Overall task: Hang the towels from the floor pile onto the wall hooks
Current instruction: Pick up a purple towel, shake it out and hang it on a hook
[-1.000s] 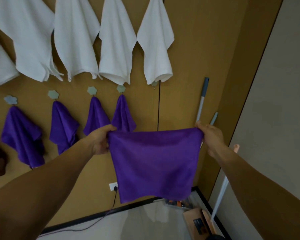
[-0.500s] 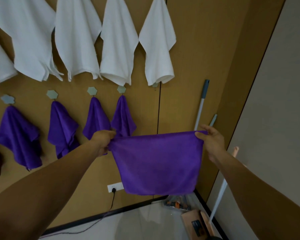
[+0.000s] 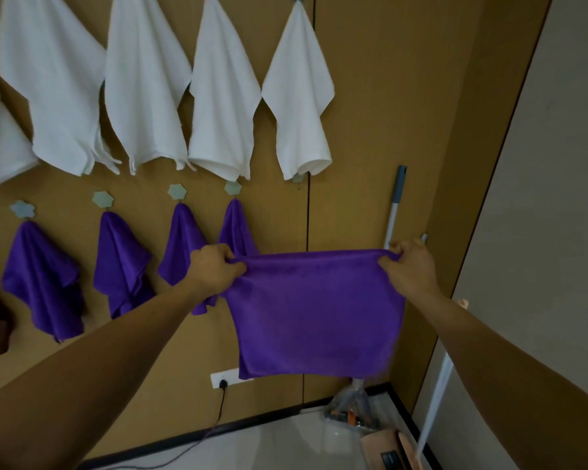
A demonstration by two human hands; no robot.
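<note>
I hold a purple towel (image 3: 316, 310) stretched flat in front of the brown wall. My left hand (image 3: 214, 269) grips its top left corner and my right hand (image 3: 409, 269) grips its top right corner. Several purple towels (image 3: 119, 262) hang on the lower row of pale flower-shaped hooks (image 3: 233, 187) to the left. Above them several white towels (image 3: 297, 106) hang from an upper row. A small bare hook (image 3: 298, 178) peeks out below the rightmost white towel, above the held towel. The floor pile is out of view.
A mop handle (image 3: 395, 208) leans in the corner right of the towel, with a second pole (image 3: 437, 398) lower down. A wall socket (image 3: 224, 378) with a plugged cable sits near the floor. A bag and a box (image 3: 384, 449) lie on the floor corner.
Both hands pinched tighter on the towel's top corners and the towel rose slightly. My view tilted up, showing more of the upper hooks.
</note>
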